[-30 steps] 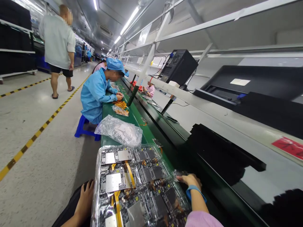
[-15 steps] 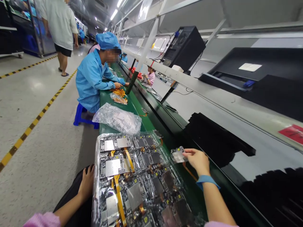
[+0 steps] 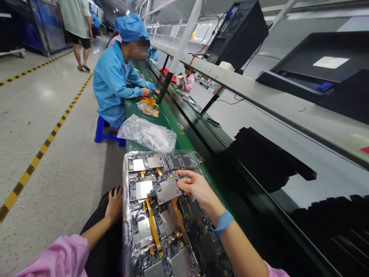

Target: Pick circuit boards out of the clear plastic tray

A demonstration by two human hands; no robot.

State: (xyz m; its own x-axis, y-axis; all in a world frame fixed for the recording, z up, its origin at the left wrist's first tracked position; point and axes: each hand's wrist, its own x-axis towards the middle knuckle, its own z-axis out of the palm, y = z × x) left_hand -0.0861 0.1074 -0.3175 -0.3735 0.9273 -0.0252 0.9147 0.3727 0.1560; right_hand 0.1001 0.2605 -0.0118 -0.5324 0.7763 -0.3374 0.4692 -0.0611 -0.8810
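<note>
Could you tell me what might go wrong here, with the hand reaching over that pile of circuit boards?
The right hand is bare as its fingers touch a circuit board on the pile, so static or smudges might harm it. The boards lie heaped, with orange ribbon cables threaded between them; lifting one could snag or crease a cable. The plastic sheet under the pile overhangs the bench edge near the left hand, so boards could slide toward the lap.

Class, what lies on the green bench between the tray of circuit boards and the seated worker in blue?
In the head view, a crumpled clear bag, then a smaller packet.
</note>
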